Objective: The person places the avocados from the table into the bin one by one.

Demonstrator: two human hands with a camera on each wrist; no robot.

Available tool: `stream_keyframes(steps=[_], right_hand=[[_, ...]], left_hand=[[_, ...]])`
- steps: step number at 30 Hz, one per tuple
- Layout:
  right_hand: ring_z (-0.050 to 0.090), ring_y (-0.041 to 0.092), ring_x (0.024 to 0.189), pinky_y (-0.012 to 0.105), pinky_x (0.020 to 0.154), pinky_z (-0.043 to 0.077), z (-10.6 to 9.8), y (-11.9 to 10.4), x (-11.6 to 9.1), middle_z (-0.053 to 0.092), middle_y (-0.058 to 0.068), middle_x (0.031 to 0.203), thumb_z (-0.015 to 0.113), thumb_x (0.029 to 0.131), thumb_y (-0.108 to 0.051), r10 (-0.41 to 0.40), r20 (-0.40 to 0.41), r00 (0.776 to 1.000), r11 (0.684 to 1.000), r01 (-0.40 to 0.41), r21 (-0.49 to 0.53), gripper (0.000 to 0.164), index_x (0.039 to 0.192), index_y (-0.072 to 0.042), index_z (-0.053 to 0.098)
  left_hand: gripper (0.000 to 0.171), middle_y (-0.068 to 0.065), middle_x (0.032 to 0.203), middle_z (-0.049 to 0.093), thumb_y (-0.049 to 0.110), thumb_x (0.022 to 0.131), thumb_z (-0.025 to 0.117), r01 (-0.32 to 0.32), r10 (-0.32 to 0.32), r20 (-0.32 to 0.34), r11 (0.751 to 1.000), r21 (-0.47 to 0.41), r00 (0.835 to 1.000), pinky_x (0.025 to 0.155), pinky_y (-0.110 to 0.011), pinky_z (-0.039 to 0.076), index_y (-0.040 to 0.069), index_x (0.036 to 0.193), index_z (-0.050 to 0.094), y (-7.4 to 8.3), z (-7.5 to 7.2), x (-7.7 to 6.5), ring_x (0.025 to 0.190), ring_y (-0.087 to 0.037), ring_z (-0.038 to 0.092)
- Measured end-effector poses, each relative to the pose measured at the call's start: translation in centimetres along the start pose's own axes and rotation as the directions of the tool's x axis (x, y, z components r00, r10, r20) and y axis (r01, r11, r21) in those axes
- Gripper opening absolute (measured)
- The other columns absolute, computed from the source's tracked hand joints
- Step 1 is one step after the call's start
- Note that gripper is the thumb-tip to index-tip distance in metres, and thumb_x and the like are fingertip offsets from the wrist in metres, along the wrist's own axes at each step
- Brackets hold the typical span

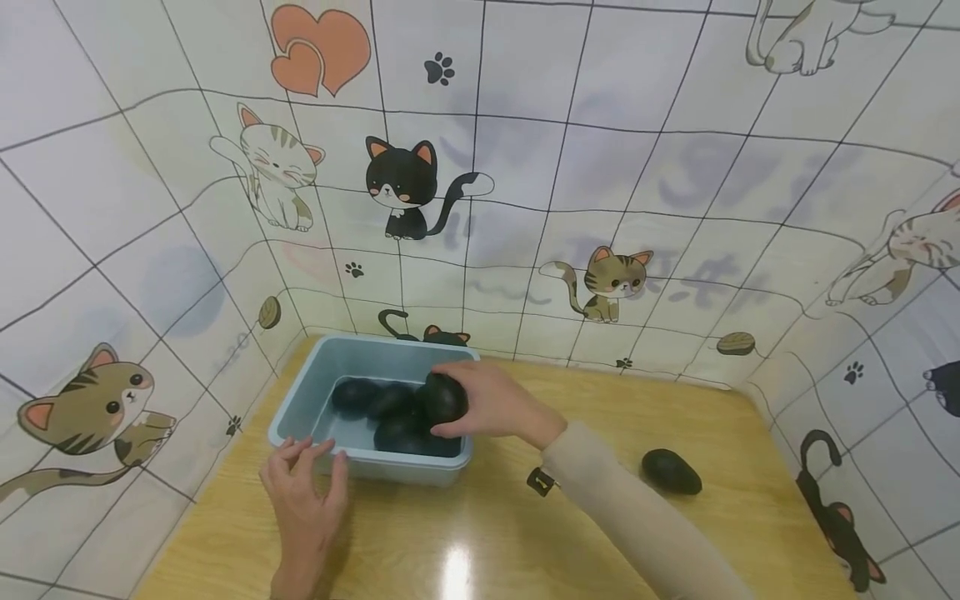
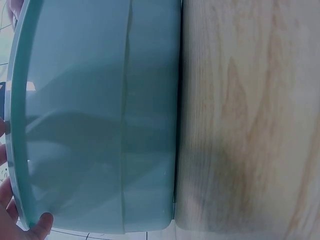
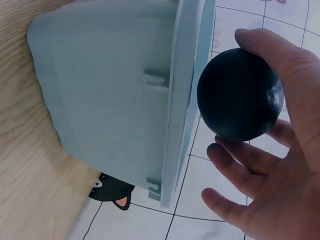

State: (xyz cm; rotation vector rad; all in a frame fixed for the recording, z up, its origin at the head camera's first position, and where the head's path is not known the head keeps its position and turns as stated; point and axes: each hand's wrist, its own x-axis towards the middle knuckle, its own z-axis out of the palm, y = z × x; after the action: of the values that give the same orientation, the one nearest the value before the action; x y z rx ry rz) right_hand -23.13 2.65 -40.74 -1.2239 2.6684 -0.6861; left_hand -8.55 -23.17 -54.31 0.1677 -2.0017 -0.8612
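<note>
A light blue plastic bin [image 1: 375,467] stands on the table with several dark avocados [image 1: 356,397] inside. Over its right end, my right hand [image 1: 487,400] holds another dark avocado [image 1: 444,398] between thumb and fingers. The right wrist view has this held avocado [image 3: 240,95] beside the bin's rim, thumb on one side and fingertips on the other. My left hand [image 1: 303,492] grips the bin's front left rim. In the left wrist view its thumb [image 2: 44,222] lies on the outer wall, with the other fingers at the rim.
One more avocado [image 1: 671,472] lies on the wooden table [image 1: 585,542], right of my right forearm. Behind and at both sides rises a white covering [image 1: 525,167] with grid lines and cartoon cats. A small black clip-like piece [image 1: 540,481] shows by the right sleeve.
</note>
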Motion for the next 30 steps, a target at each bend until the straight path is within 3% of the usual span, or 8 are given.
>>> stream_keyframes(steps=[7,15,25,30], right_hand=[[0.055,0.026,0.144,0.05,0.115,0.049,0.1,-1.3,0.9,0.057,0.006,0.158,0.08,0.083,-0.061,0.007,0.021,1.0,0.998,-0.006,-0.055,0.087,0.157,-0.023,0.053],[0.056,0.025,0.143,0.048,0.115,0.048,0.3,-2.1,2.4,0.058,0.004,0.156,0.079,0.084,-0.062,0.01,0.033,0.999,0.993,-0.006,-0.119,0.087,0.157,-0.025,0.051],[0.058,0.025,0.142,0.05,0.115,0.047,0.4,-2.1,4.2,0.06,0.005,0.155,0.08,0.084,-0.059,-0.008,0.039,0.999,0.978,0.016,-0.206,0.087,0.157,-0.021,0.051],[0.059,0.026,0.141,0.05,0.114,0.048,0.4,-2.2,4.7,0.06,0.006,0.155,0.08,0.084,-0.061,-0.014,0.057,0.998,0.974,0.026,-0.225,0.088,0.157,-0.021,0.05]], left_hand=[[0.024,-0.03,0.123,0.055,0.018,0.091,0.072,0.037,-0.038,0.041,0.999,0.014,0.998,0.108,-0.052,0.027,-0.002,0.106,0.073,-0.1,-0.3,0.0,0.13,-0.052,0.041],[0.022,-0.029,0.12,0.06,0.015,0.085,0.076,-0.03,0.03,-0.032,1.0,-0.007,0.999,0.105,-0.045,0.027,0.002,0.102,0.075,-0.4,0.3,-0.1,0.126,-0.049,0.046],[0.024,-0.031,0.122,0.057,0.018,0.09,0.072,-0.006,0.006,0.013,1.0,0.008,1.0,0.108,-0.049,0.028,-0.001,0.105,0.073,-0.2,0.1,-0.1,0.129,-0.053,0.043],[0.023,-0.031,0.121,0.057,0.016,0.088,0.073,-0.024,0.024,-0.021,1.0,-0.006,0.999,0.109,-0.045,0.027,-0.001,0.104,0.074,-0.1,0.1,-0.1,0.128,-0.052,0.045]])
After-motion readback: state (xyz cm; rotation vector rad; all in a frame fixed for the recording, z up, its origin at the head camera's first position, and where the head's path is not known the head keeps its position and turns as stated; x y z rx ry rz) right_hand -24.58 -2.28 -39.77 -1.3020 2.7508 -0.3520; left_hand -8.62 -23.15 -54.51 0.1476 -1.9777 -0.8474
